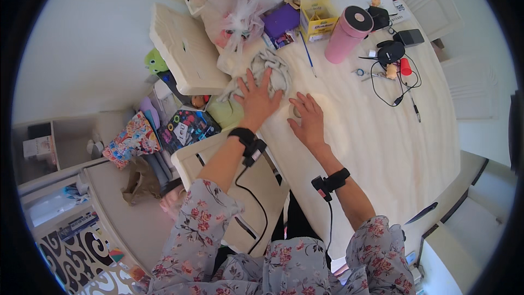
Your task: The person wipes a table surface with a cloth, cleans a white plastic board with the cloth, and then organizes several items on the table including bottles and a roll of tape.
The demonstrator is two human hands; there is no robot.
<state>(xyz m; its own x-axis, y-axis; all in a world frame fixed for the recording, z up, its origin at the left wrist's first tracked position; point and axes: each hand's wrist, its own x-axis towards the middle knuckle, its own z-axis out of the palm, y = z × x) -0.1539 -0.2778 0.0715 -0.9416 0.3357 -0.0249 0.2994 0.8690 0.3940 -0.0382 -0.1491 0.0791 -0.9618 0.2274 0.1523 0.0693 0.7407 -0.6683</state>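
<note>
My left hand (258,100) lies spread, palm down, on the near part of a crumpled grey-and-white cloth (272,67) at the table's left edge. Its fingers are apart. Over the pale marbled table (380,147), my right hand (308,121) is held with its fingers slightly bent and spread. A small round object (297,111), partly hidden, shows between its thumb and fingers; whether the hand touches it I cannot tell. Both wrists wear black straps with small cabled devices.
A pink bottle (350,35), a yellow box (317,22), a blue paintbrush (308,54) and a purple box (281,20) stand or lie beyond my hands. Black cables (382,96) and scissors (374,74) lie at the right. A cream folding chair (237,196) adjoins the table's left edge.
</note>
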